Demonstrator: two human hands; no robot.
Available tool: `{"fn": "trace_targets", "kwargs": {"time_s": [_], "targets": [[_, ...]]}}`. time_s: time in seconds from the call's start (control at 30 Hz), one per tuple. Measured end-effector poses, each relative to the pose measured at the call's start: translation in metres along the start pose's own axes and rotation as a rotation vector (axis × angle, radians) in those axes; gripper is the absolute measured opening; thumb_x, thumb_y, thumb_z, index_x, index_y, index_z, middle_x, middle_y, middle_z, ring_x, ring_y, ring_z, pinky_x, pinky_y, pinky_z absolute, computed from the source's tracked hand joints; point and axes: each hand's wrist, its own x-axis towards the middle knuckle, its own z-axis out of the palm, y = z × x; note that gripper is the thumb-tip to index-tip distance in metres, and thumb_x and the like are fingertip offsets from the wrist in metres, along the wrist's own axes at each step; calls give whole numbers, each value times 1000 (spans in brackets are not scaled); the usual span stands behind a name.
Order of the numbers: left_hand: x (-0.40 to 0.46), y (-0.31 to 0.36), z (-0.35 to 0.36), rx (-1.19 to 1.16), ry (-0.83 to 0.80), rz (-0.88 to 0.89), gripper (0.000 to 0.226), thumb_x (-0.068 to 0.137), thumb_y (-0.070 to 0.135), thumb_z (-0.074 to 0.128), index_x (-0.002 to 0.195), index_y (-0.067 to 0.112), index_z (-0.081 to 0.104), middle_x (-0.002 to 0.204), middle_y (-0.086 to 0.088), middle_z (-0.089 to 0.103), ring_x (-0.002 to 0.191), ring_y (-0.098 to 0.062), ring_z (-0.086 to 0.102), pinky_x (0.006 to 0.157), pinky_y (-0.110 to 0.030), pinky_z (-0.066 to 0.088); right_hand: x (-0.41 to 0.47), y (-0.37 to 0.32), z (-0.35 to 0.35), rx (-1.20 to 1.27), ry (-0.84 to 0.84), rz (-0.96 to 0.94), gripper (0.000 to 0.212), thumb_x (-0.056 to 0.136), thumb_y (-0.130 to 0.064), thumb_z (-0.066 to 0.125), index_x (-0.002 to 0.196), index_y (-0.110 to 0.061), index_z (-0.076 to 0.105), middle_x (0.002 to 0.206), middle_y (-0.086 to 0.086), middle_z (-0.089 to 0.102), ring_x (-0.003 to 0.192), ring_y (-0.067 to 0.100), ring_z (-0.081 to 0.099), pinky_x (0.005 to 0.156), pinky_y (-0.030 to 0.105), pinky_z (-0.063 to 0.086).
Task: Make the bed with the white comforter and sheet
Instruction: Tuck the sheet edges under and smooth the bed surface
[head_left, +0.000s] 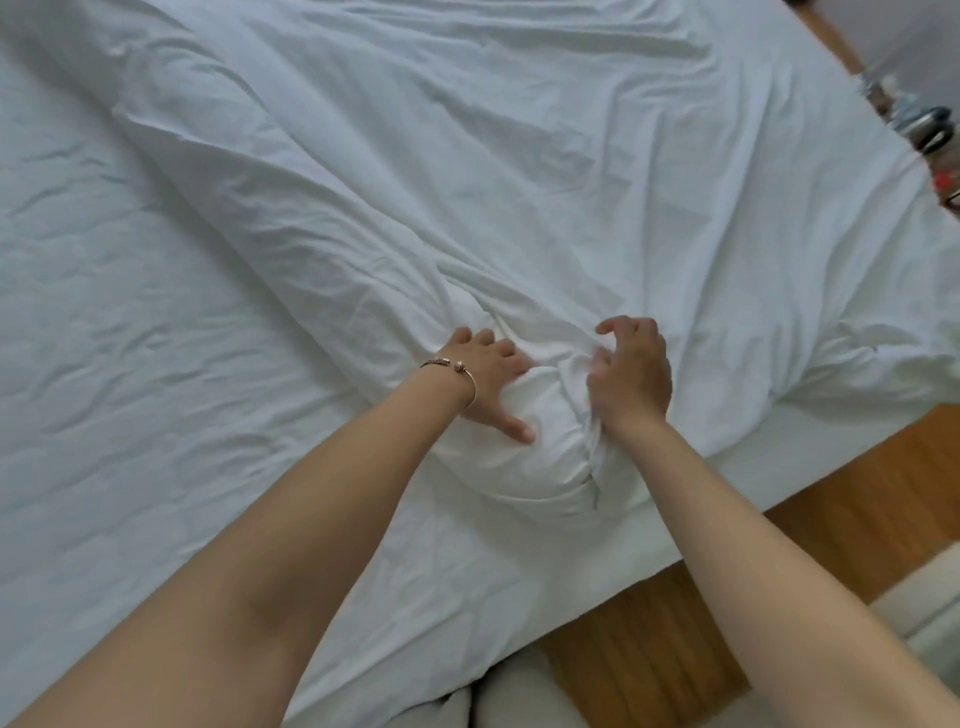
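Beside clutter (922, 130), left hand (488, 376) presses comforter (467, 182), fingers spread; right hand (631, 376) pinches it.

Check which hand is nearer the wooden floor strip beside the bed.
Right. The right hand grips bunched comforter close to the bed edge, with the wooden floor just beyond it. The left hand presses the comforter further in, toward the sheet.

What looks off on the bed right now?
The comforter lies askew, running diagonally across the sheet and heavily creased. Its near corner is bunched into a lump by the bed's edge, where the left hand presses on it and the right hand pinches a fold. No stains or tears visible.
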Motion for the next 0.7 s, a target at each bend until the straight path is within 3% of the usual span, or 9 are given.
{"fn": "trace_targets", "kwargs": {"time_s": [0.07, 0.13, 0.2, 0.3, 0.43, 0.5, 0.57, 0.63, 0.7], "targets": [[14, 5, -1, -11, -43, 60, 104, 59, 90, 50, 144, 32, 34, 147, 8, 36, 134, -20, 29, 112, -37, 17, -7, -12, 6, 256, -134, -184, 16, 94, -23, 57, 107, -23, 66, 111, -2, 59, 104, 17, 56, 88, 32, 45], [22, 10, 5, -31, -112, 15, 108, 59, 89, 52, 147, 31, 30, 153, 7, 29, 138, -20, 24, 114, -36, 16, -10, -14, 17, 378, -477, -139, 26, 100, -34, 47, 122, -30, 62, 126, -8, 58, 118, 9, 52, 97, 26, 38], [18, 16, 13, -10, -145, -59, 112, 55, 92, 51, 146, 30, 30, 148, 7, 33, 132, -20, 31, 109, -36, 22, -1, -4, 32, 139, -650, -82, 44, 104, -44, 29, 146, -36, 38, 152, -6, 39, 140, 12, 32, 113, 33, 24], [-16, 13, 34, -63, -102, -155, 108, 48, 95, 50, 135, 32, 40, 128, 8, 47, 121, -19, 42, 100, -34, 28, 6, 24, 52, -245, -763, -79, 51, 101, -50, 11, 152, -44, 11, 163, -5, 10, 150, 13, 4, 119, 45, 0], [-117, 1, 84, -176, -39, -227, 107, 48, 93, 52, 139, 40, 37, 135, 15, 47, 121, -17, 45, 102, -35, 27, -14, 69, 59, -498, -648, -161, 57, 100, -52, 12, 154, -39, 1, 163, -15, -3, 148, 5, -4, 119, 36, -6], [-152, -3, 96, -213, -135, -250, 106, 51, 94, 47, 143, 43, 31, 141, 16, 43, 125, -16, 44, 107, -35, 25, -25, 70, 66, -515, -610, -202, 56, 102, -45, 20, 155, -34, 7, 164, -10, 2, 149, 8, 1, 120, 40, -3], [-155, -7, 86, -285, -197, -244, 96, 57, 96, 31, 138, 45, 37, 140, 19, 44, 126, -13, 44, 109, -33, 25, -33, 51, 70, -312, -592, -135, 46, 102, -34, 30, 148, -31, 35, 157, -6, 28, 146, 14, 17, 119, 47, 2], [-134, -8, 60, -298, -124, -252, 80, 70, 90, 13, 109, 40, 60, 113, 13, 63, 108, -14, 54, 98, -32, 35, -48, 25, 63, 21, -532, -5, 35, 101, -27, 34, 127, -29, 58, 131, -7, 55, 130, 16, 41, 118, 47, 4], [-107, -7, 35, -139, 19, -225, 66, 90, 71, 15, 87, 27, 65, 92, 5, 65, 94, -19, 54, 91, -33, 36, -69, 3, 51, 295, -430, 24, 29, 101, -22, 37, 111, -28, 64, 110, -13, 62, 109, 10, 53, 119, 43, 6]]}}
